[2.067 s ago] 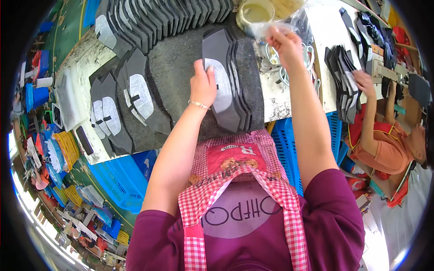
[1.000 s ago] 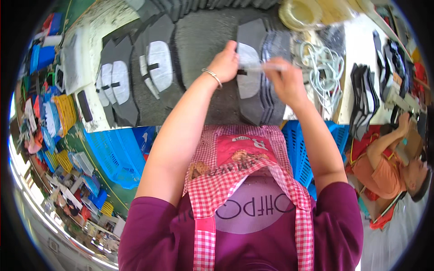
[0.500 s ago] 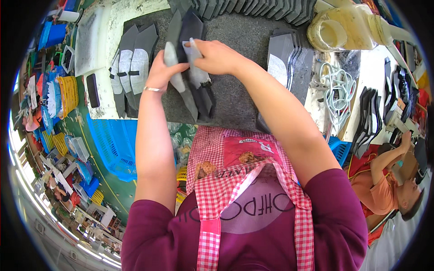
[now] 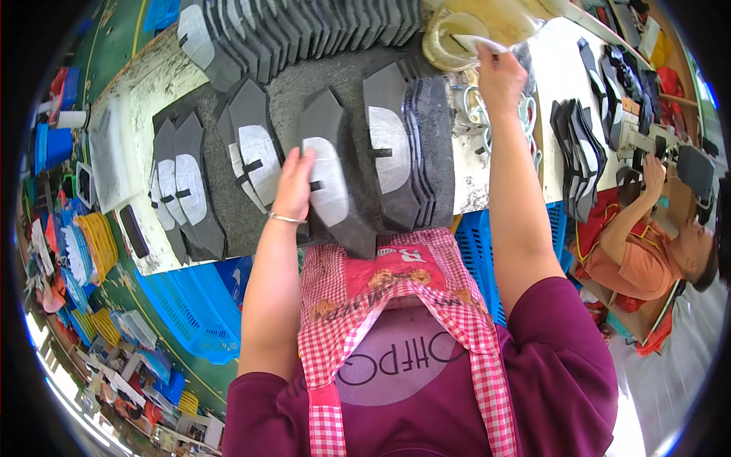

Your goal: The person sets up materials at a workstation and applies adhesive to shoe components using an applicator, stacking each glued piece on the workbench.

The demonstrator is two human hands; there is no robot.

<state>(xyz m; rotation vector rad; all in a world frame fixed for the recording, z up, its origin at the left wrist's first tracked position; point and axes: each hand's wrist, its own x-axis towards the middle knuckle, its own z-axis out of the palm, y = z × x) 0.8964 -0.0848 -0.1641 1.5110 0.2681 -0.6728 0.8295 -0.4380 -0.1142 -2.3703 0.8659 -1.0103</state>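
My left hand (image 4: 293,183) lies with outstretched fingers along the left edge of a dark grey panel (image 4: 352,217). This panel has a white patch and a small black tab, and its near end reaches over the mat's edge. Away to the right, my right hand (image 4: 501,80) pinches a flat white spreader (image 4: 477,43). Its tip is over the mouth of a yellowed, cloudy tub (image 4: 440,52); what is inside is hard to make out. Similar panels overlap in a stack (image 4: 396,145) right of my left hand, and more panels (image 4: 255,148) lie to its left.
Beneath the panels is a dark mat (image 4: 293,87) on a white table. A long row of panels (image 4: 304,30) runs along the back. A phone (image 4: 133,232) lies at left, and blue baskets (image 4: 190,305) stand below the table. Another person (image 4: 647,244) works at right.
My right hand has left the panel for the tub, carrying the spreader. My left hand has loosened from its pinch and now rests flat on a panel. The view has also shifted.
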